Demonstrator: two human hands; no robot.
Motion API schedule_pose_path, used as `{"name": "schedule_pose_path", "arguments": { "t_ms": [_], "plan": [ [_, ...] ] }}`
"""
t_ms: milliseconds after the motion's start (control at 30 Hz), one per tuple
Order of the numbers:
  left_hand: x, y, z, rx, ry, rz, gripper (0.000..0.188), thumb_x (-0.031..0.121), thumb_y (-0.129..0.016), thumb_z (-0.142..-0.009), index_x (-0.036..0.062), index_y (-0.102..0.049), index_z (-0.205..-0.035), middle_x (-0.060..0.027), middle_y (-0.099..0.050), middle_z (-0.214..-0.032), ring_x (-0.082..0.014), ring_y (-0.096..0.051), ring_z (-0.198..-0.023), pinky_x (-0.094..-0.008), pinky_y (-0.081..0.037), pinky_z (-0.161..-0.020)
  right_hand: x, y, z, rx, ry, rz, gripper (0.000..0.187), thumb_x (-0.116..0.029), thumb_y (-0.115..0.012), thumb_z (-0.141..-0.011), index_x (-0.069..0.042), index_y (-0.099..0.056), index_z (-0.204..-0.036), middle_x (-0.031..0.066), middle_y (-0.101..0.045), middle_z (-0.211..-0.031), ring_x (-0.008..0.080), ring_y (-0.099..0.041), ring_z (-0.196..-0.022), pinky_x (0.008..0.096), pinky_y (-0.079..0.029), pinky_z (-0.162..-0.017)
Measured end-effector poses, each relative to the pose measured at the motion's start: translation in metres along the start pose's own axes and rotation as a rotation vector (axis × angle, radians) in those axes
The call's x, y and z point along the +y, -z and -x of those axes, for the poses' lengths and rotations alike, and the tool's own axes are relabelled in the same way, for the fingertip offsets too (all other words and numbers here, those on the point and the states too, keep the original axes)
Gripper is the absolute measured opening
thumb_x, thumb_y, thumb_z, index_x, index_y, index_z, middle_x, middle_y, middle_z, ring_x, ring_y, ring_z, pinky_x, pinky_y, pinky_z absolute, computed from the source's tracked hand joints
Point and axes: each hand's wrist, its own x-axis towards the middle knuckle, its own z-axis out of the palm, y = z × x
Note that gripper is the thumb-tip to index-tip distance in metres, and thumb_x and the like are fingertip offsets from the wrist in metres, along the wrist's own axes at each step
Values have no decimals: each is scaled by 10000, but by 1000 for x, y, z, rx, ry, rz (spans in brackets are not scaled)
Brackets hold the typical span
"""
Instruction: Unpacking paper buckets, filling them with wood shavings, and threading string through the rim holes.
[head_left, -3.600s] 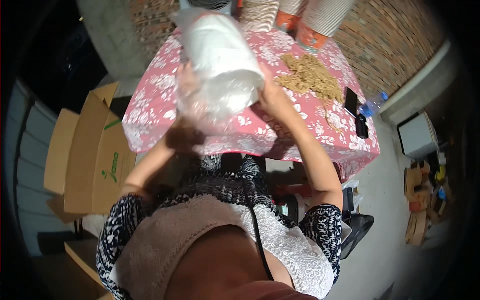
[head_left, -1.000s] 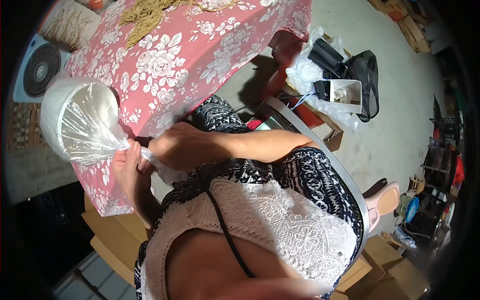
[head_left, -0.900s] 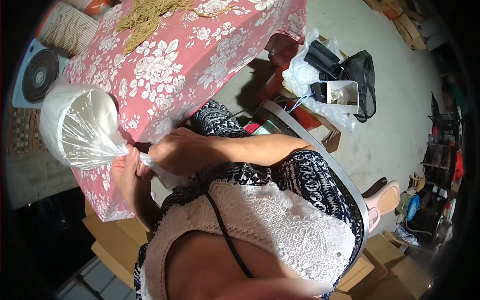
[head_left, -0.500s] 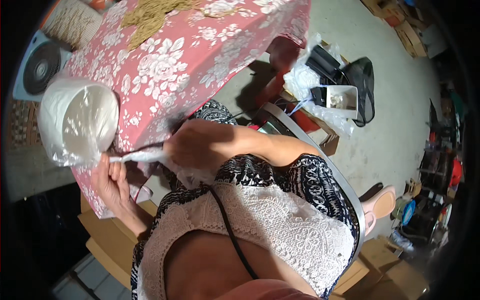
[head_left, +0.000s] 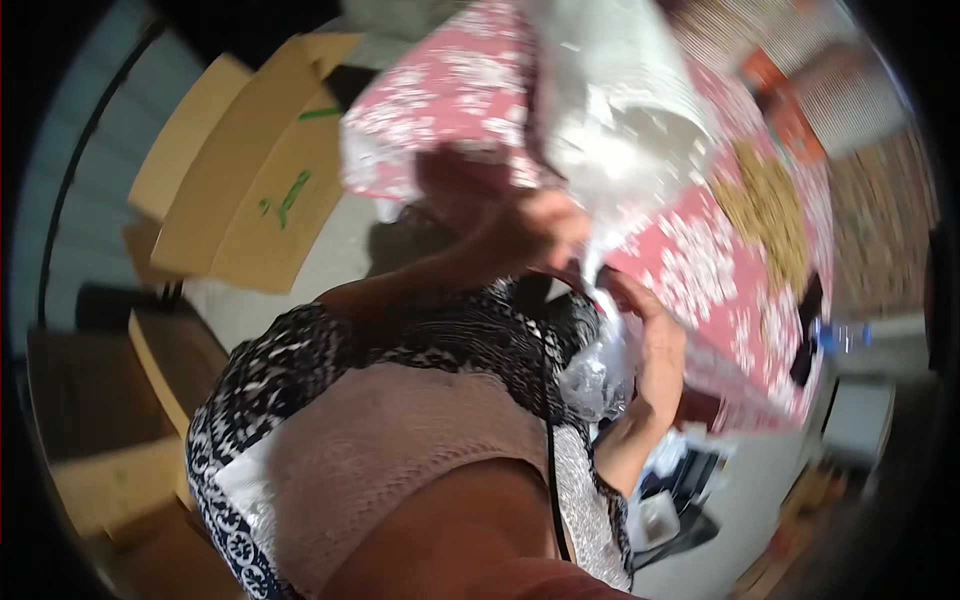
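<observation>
Head view, motion-blurred: a clear plastic bag (head_left: 622,180) lies far, right of centre, over a pink floral tablecloth (head_left: 692,265), its far end cut off. Inside, glare whitens a stack of white round containers (head_left: 625,70) with ridged rims. Left hand (head_left: 550,225): fingers curled beside the bag's twisted neck, too smeared to tell their grip. Right hand (head_left: 655,345): fingertips at the neck, partly hidden, grip unclear

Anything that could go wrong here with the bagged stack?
1. The clear bag narrows to a thin, gathered neck by the left hand and right hand; a hard pull might tear it. Blur hides how firm the left grip is.
2. The bag's loose end hangs close to the black cable, so it could snag.
3. The brown strands lie near the stack; a swing might disturb them.
</observation>
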Motion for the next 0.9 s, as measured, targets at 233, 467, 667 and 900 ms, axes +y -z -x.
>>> {"name": "schedule_pose_path", "arguments": {
  "t_ms": [233,467,667,900],
  "plan": [
    [18,4,16,35,312,702,89,35,-634,-815,-11,-610,-743,-121,-586,-603,-150,-563,-510,-316,-416,-478,-21,-49,-47,287,-295,-43,391,-395,-598,-950,-85,-535,-720,-48,-446,-569,48,-376,-475,227,-259,-416],
    [8,31,19,293,426,571,174,81,-581,-855,-15,-541,-716,-116,-523,-529,-172,-538,-473,-348,-402,-474,0,-44,-61,373,-51,-594,202,-149,-629,-913,30,-630,-1007,86,-668,-847,158,-640,-690,248,-546,-605],
    [13,38,20,233,549,720,194,91,-587,-847,-11,-553,-686,-103,-564,-552,-185,-553,-480,-328,-412,-482,11,-30,-60,454,-188,-878,223,-128,-625,-905,57,-601,-1027,147,-633,-861,176,-529,-616,266,-465,-549],
    [-17,85,44,-200,267,559,251,141,-566,-856,-7,-499,-664,-181,-514,-594,-318,-519,-532,-433,-419,-556,58,24,-55,336,521,396,520,-220,-656,-856,40,-534,-1289,192,-572,-1257,278,-567,-1123,419,-481,-954]
  ]
}}
